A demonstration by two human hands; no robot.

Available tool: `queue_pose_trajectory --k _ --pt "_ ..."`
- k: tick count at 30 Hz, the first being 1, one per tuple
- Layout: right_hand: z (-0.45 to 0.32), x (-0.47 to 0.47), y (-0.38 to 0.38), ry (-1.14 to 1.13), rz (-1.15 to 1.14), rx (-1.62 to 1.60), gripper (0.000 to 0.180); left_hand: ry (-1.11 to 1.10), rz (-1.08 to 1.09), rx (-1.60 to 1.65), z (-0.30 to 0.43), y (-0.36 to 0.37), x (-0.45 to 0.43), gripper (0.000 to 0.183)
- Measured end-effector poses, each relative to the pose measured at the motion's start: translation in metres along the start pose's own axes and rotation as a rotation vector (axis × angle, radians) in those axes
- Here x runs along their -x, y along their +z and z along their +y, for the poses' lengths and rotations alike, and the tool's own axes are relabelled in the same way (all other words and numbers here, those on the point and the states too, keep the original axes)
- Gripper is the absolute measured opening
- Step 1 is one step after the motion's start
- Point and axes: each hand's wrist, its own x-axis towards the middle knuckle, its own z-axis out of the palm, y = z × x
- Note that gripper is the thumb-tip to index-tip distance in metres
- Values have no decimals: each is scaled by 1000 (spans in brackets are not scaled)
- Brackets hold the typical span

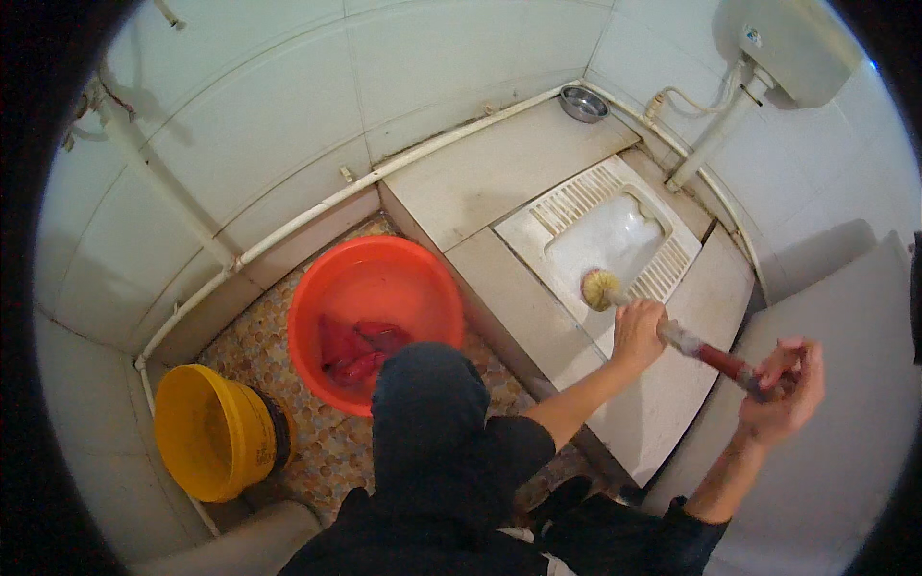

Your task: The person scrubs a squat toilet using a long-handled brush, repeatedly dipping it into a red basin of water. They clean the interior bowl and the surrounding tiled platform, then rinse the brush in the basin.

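Note:
My left hand (639, 335) is closed around the lower shaft of a long-handled toilet brush (709, 356). At the upper end of that handle, my right hand (785, 392) grips beyond its dark red section. The round, yellowish bristle head (600, 289) is at the near left end of the basin of a white squat toilet (605, 237); whether it touches the bottom cannot be told.
An orange-red basin (446, 288) holds water and red cloth (353, 353). A yellow bucket (209, 432) lies tilted at the left. A metal bowl (584, 104) sits in the far corner, near the cistern (803, 54) and its pipe. The raised platform has a step edge.

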Motion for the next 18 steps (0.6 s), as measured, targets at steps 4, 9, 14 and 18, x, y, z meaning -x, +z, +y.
queue_pose_trajectory --k 4,9,14,18 --pt "44 20 43 -87 -36 -90 43 3 19 -90 -57 -18 -29 21" --pt "30 3 19 -19 46 -8 39 -67 -50 2 -20 -9 -20 24" --pt "12 -19 26 -4 61 99 37 -145 -100 81 -12 14 -25 32" --pt "75 21 75 -11 -314 27 36 -7 185 165 -85 11 -38 39"
